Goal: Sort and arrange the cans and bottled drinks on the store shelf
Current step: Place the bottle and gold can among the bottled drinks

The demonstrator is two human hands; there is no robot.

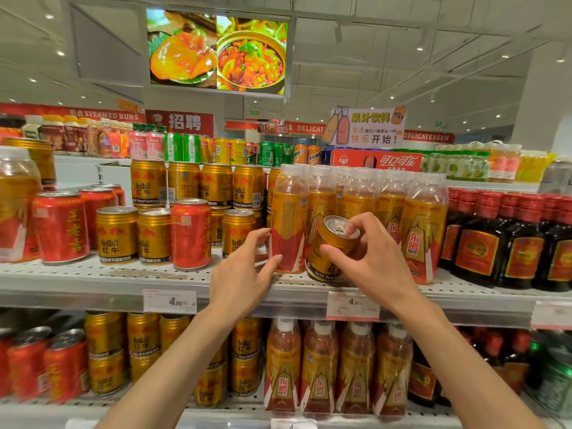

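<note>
My right hand point(371, 258) grips a gold Red Bull can point(329, 247), tilted to the left among the orange bottled drinks at the front of the middle shelf point(93, 278). My left hand point(243, 274) holds the lower part of the leftmost orange bottle point(288, 224) between thumb and fingers. More gold cans point(117, 235) stand in rows to the left, with a red can point(191, 233) mixed in among them. Several red cans point(60, 226) stand further left.
Dark bottles with red caps point(507, 239) fill the shelf's right end. Price tags point(353, 305) hang on the shelf edge. The lower shelf holds gold cans, red cans and orange bottles point(318, 366). A higher shelf behind carries mixed drinks and a red carton point(377, 161).
</note>
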